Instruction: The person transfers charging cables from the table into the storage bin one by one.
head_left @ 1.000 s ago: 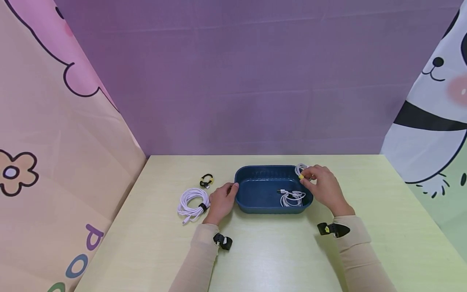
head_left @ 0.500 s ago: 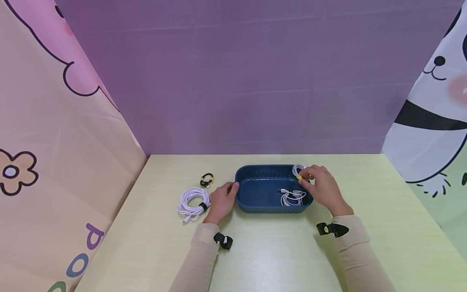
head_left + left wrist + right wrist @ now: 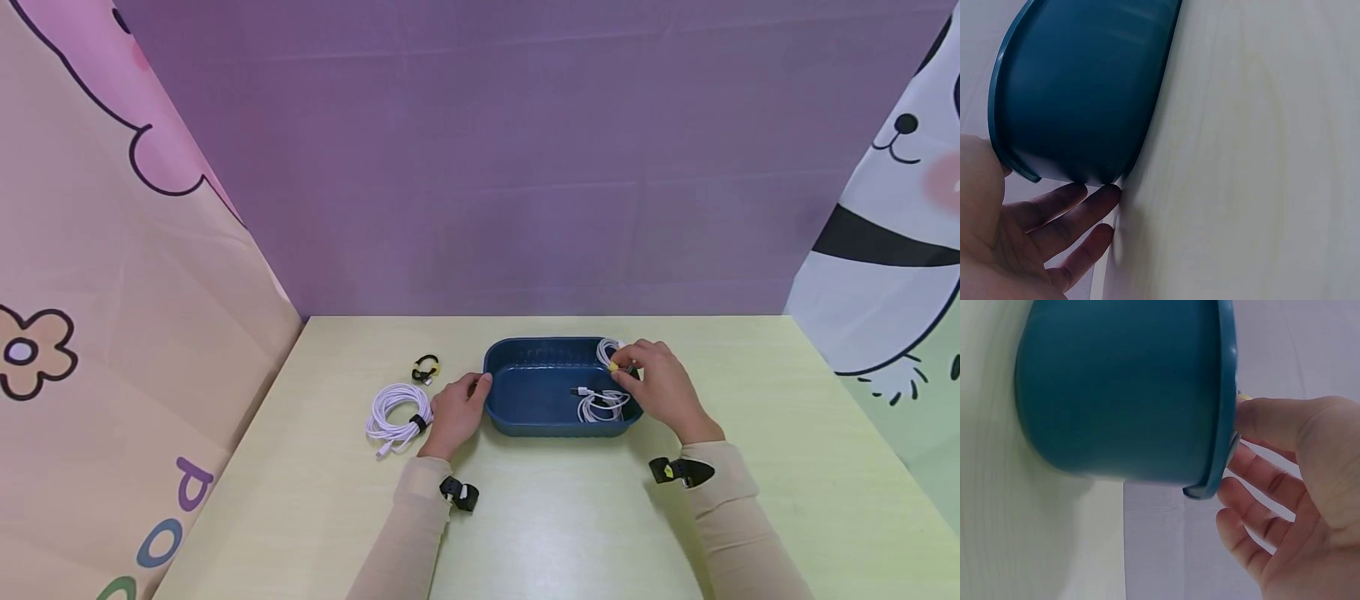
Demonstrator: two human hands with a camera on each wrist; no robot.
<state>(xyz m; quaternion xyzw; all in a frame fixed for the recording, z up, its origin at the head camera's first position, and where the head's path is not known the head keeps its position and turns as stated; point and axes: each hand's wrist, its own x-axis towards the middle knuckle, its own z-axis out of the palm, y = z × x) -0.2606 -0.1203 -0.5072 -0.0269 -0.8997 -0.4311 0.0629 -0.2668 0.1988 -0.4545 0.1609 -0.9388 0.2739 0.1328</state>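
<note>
A dark blue rectangular basket (image 3: 532,429) stands on the table. My left hand (image 3: 456,417) rests at its left end, thumb on the rim; in the left wrist view, fingers of the left hand (image 3: 1054,231) touch the outer wall. Above the basket's right end, my right hand (image 3: 666,392) pinches a coiled white cable (image 3: 606,350) by its yellow tie. In the right wrist view the basket's wall (image 3: 1122,394) mostly hides that cable beyond the thumb of the right hand (image 3: 1297,487). Another white cable coil (image 3: 600,407) lies inside the basket at the front right.
On the table (image 3: 517,525), left of the basket, lie a large white cable coil (image 3: 390,417) with a black tie and a small black and yellow cable loop (image 3: 425,369). A purple backdrop (image 3: 480,167) stands behind the table, with printed cloths at both sides.
My right hand has moved slightly left with the pinched cable, further over the basket's back right corner. My left hand stays at the basket's left end.
</note>
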